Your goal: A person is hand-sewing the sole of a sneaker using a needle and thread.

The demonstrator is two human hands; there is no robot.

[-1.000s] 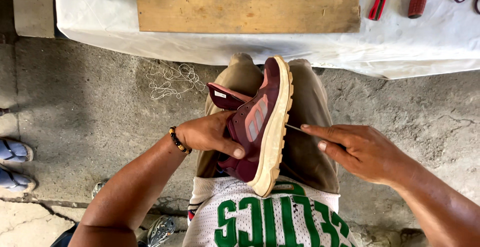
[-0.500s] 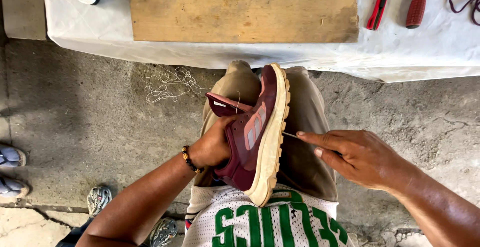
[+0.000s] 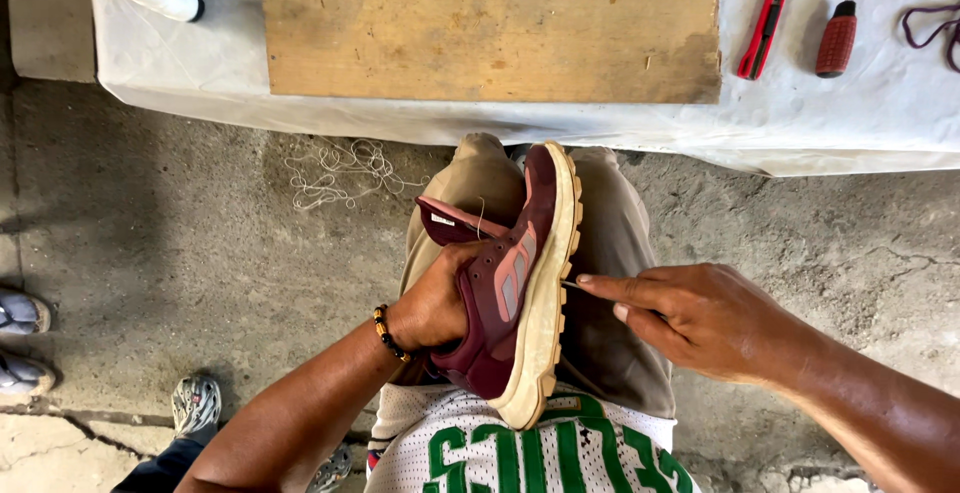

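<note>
I see the maroon shoe [image 3: 505, 298] lying on its side across the lap, cream sole [image 3: 548, 293] turned to the right. The left hand [image 3: 435, 303] is clamped around the upper, fingers tucked inside the opening. The right hand [image 3: 700, 318] has thumb and forefinger pinched together on a thin needle [image 3: 570, 285] whose tip meets the sole edge. Beyond the knees the counter [image 3: 870, 113] carries a wooden board [image 3: 490, 23], a red cutter [image 3: 765, 23] and a red-handled awl [image 3: 836, 41]; loose thread [image 3: 340, 168] lies on the floor. My worry: the needle could slip off the hard rubber and jab the thigh below, or the fingers inside the shoe, if the grip on the upper loosens
</note>
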